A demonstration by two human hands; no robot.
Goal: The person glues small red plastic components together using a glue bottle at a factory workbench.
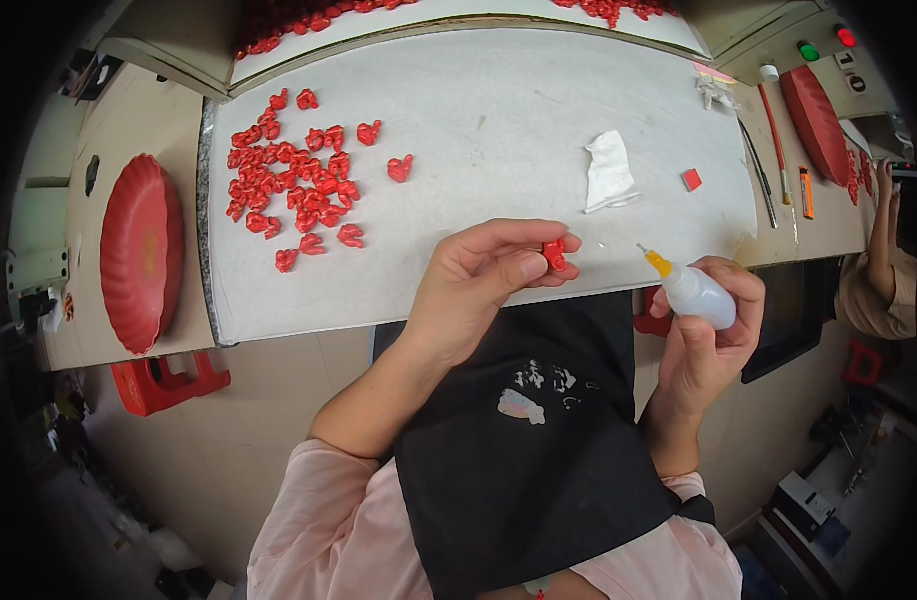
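Between the thumb and fingers of my left hand [489, 262] is a small glossy red figurine [555, 255], held just above the front edge of the white work surface [479, 160]. My right hand [717, 325] grips a white squeeze bottle [701, 297] with a yellow tip and thin metal needle. The needle points up and left toward the red figurine, with a gap between them. On the left of the surface lies a loose group of similar red figurines [294, 180]; a few sit apart at its right side.
A crumpled white tissue [609, 172] and a small red square piece [692, 180] lie at the right. Red scalloped trays [142, 255] stand at both sides. A brush [776, 140] and an orange tool [807, 193] are far right, near another person's arm [882, 235]. A red stool [169, 382] is below left.
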